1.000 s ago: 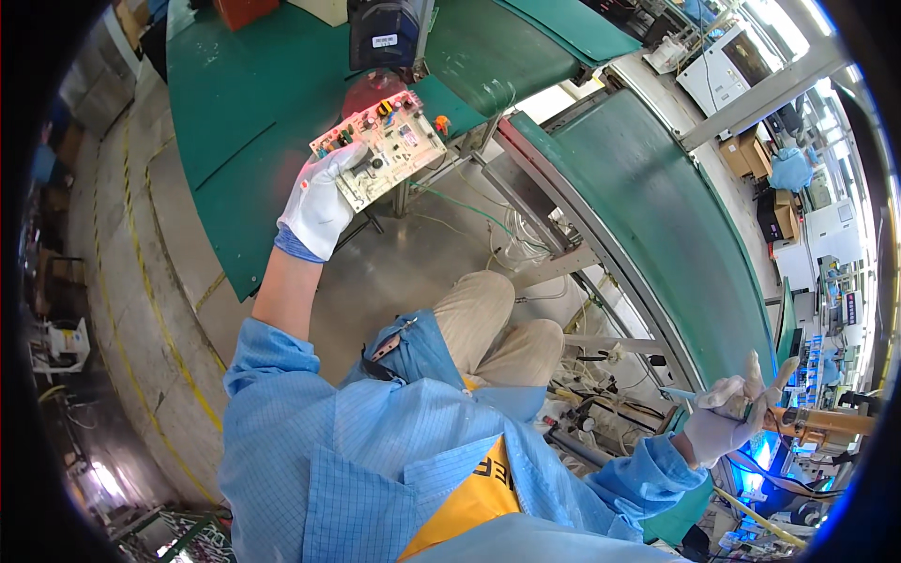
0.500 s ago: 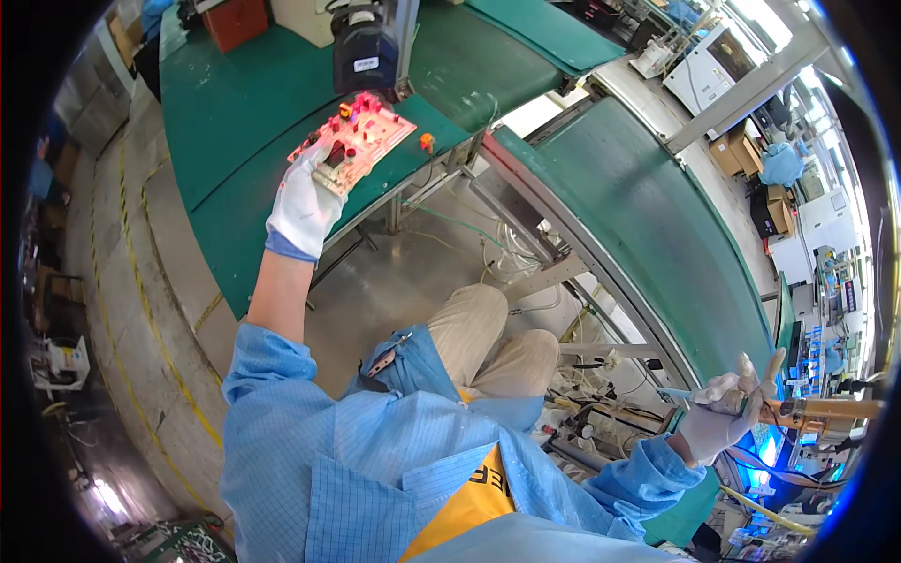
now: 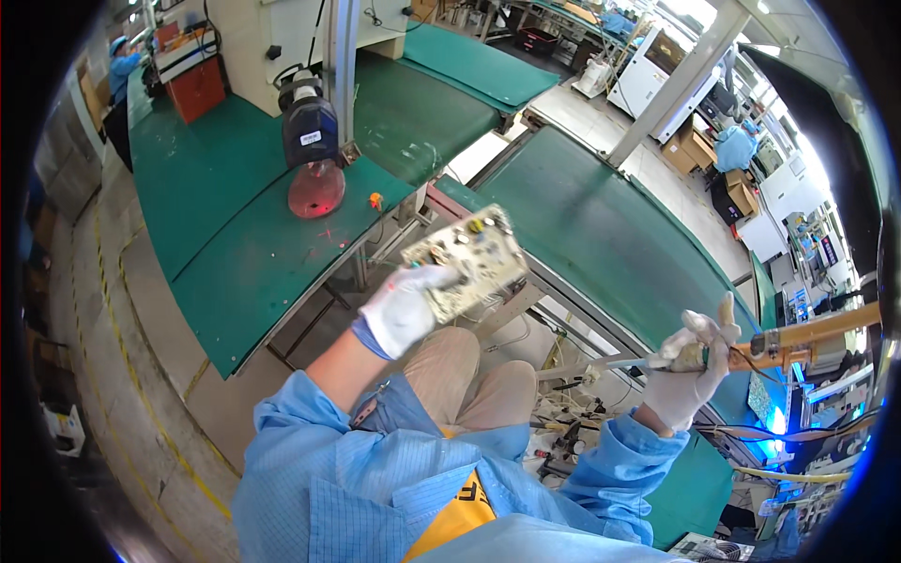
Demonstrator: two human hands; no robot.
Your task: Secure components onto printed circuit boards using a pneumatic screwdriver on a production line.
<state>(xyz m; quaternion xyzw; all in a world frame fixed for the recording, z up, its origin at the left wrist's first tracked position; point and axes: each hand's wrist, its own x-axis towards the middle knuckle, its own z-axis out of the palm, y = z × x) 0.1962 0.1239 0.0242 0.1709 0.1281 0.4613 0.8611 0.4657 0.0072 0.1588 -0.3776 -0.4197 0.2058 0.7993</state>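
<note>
My left hand (image 3: 402, 310), in a white glove, grips a pale circuit board (image 3: 474, 258) by its near-left edge. The board is tilted in the air, in front of the conveyor's corner, with small components on its upward face. At the right, my gloved right hand (image 3: 690, 366) is closed around a slim pale-blue stick-like thing (image 3: 638, 363); its kind is hard to make out, and one finger points up. Beyond my left hand, a black scanner (image 3: 311, 131) on a metal post casts a red glow onto the green table (image 3: 235, 272).
A green conveyor belt (image 3: 601, 225) runs from the middle to the right. A small orange knob (image 3: 376, 201) sits near the table's edge. Beside my right hand is an orange-brown bar (image 3: 817, 333). Cables (image 3: 572, 413) tangle below. Another person (image 3: 124, 70) stands far left.
My left hand has carried the circuit board out of the scanner's red light, rightward and toward me. My right hand keeps its grip; the whole view has shifted.
</note>
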